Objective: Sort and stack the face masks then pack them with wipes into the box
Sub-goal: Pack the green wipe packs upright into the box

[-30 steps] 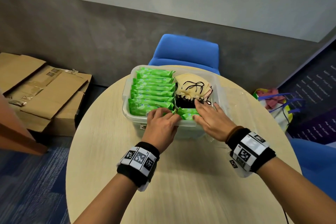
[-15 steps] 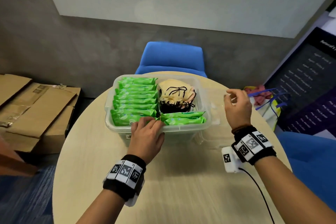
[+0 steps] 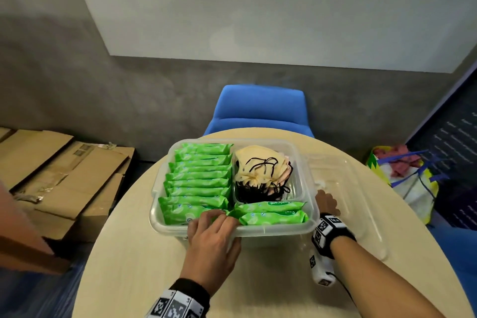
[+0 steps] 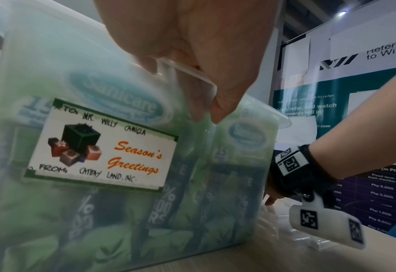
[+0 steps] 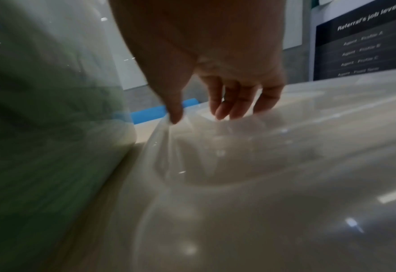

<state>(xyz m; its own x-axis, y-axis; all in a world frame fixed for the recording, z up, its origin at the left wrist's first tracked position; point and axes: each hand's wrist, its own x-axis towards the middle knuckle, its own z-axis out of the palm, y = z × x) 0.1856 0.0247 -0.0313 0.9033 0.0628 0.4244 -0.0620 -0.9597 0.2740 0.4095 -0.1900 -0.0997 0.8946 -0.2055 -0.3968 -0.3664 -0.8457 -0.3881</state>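
The clear plastic lid lies flat on the round beige bench, just right of the packed clear plastic box. The right hand pinches its near-left edge; the left hand grips the box's front rim.

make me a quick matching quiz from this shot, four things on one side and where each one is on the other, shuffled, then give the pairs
Things:
1. face masks
2. lid
3. left hand
4. row of green wipes packs

Places:
A. flat on the table, right of the box
B. on the near rim of the box
C. left part of the box
D. far right part of the box, behind two more wipes packs

Pairs: 1-D, 2-A, 3-B, 4-C

The box is open; the right hand touches the lid's edge beside it.
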